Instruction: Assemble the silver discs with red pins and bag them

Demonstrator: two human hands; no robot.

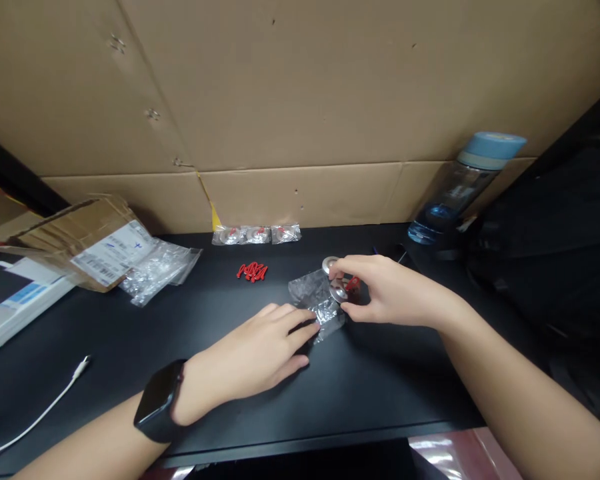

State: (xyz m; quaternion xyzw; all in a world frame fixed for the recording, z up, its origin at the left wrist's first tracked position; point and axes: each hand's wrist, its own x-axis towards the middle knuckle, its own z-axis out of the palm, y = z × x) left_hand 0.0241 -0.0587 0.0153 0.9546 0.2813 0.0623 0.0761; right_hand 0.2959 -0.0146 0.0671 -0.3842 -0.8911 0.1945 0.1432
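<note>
My right hand (380, 283) grips a shiny, cymbal-like metal disc (338, 291) between thumb and fingers, with a bit of red cord (353, 285) beside it under the palm. A second metal disc (329, 264) shows just behind my fingertips, partly covered by them. Crumpled clear plastic bags (310, 289) lie on the black table left of the discs. My left hand (265, 347) rests palm down with fingers stretched out, its fingertips touching the plastic. A small pile of red cord loops (253, 271) lies beyond it.
Several bagged metal discs (257, 235) line the cardboard wall (290, 120). An open cardboard box (105, 250) and clear bags (160, 270) stand left, near a white cable (55, 403). A blue-lidded bottle (455, 193) leans at the right beside a black bag (555, 267).
</note>
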